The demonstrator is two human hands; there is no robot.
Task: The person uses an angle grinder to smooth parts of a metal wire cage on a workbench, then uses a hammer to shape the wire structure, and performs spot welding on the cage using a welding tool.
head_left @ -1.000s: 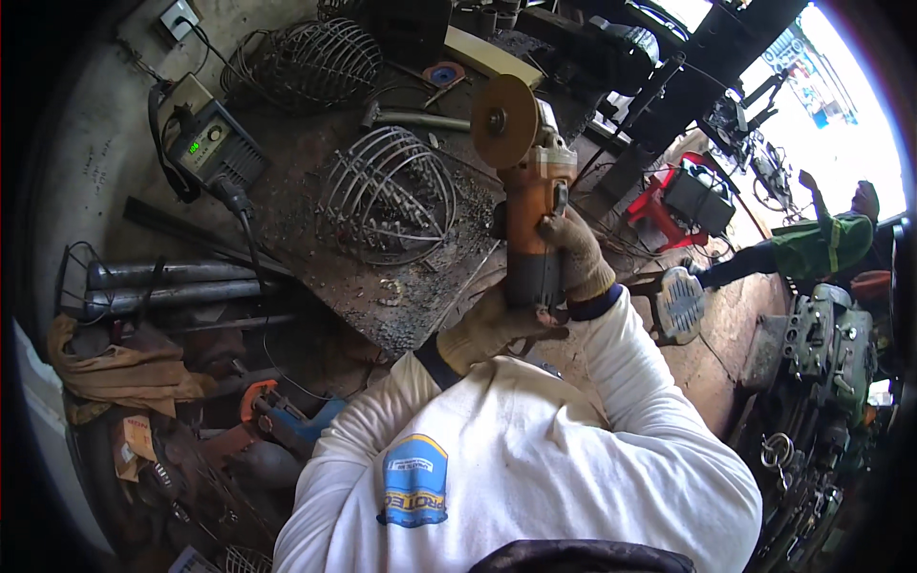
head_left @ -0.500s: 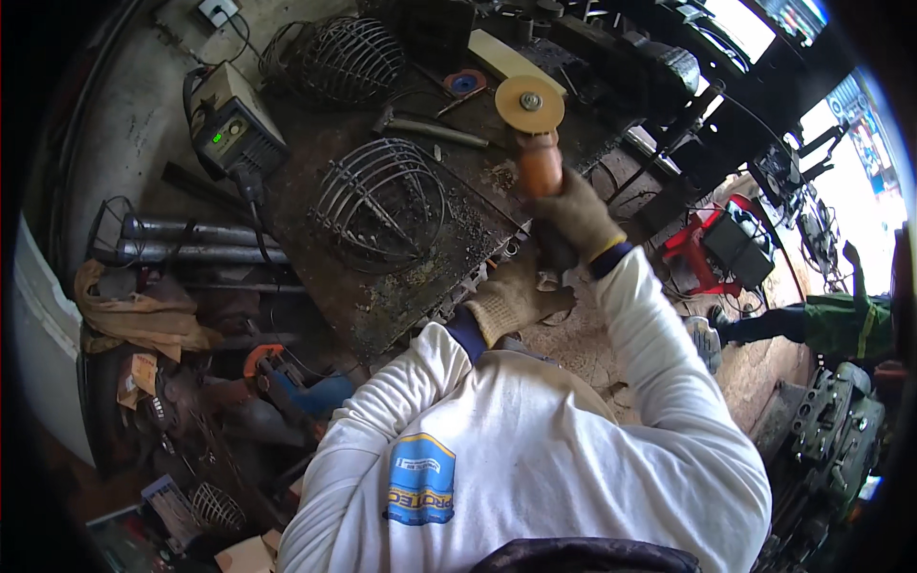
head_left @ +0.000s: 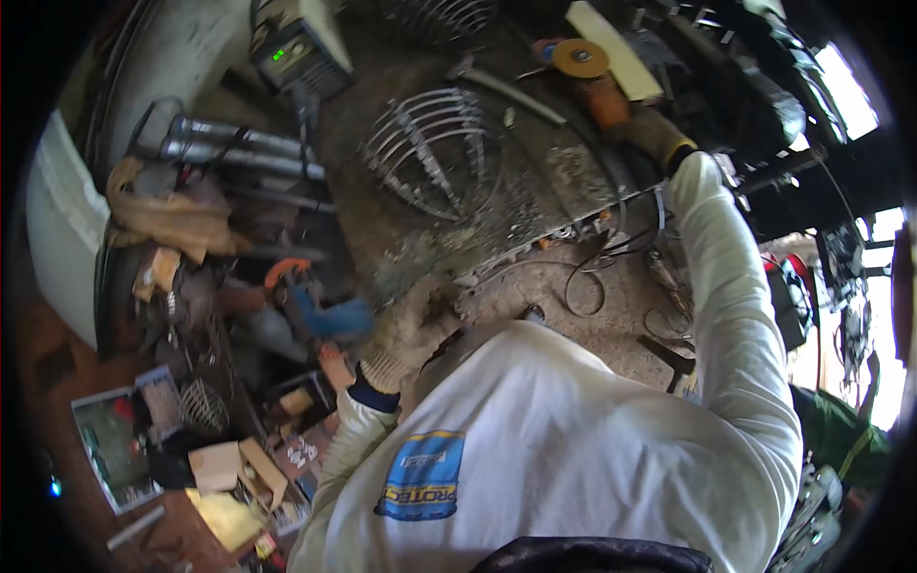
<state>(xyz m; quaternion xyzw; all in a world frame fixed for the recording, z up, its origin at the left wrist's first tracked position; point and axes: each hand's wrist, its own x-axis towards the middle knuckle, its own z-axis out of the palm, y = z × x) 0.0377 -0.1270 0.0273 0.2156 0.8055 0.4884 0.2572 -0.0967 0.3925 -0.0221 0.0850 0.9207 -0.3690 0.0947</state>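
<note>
An angle grinder [head_left: 604, 101] with an orange head lies in the grip of my gloved right hand [head_left: 653, 137], stretched out to the far right part of the metal workbench. Its tan disc [head_left: 580, 58] faces up, beside a pale yellow bar. Whether the tool rests on the bench I cannot tell. My gloved left hand [head_left: 416, 327] is at the bench's near edge, smeared a little by motion. Its fingers look loosely curved and apart, and no object shows in them. Between the hands and beyond sits a domed cage of welded metal rods [head_left: 435, 153].
A hammer [head_left: 506, 91] and the yellow bar [head_left: 611, 50] lie on the bench [head_left: 401, 250]. A welding machine [head_left: 301, 48] stands at the far left. Cables [head_left: 585, 286] hang over the right edge. Metal tubes [head_left: 244, 143], a blue-and-orange tool [head_left: 320, 310] and cardboard boxes [head_left: 239, 468] crowd the left.
My right hand has carried the grinder to the right and lowered it toward the yellow bar. My left hand has drawn back leftward, apart from the grinder. The view has shifted.
</note>
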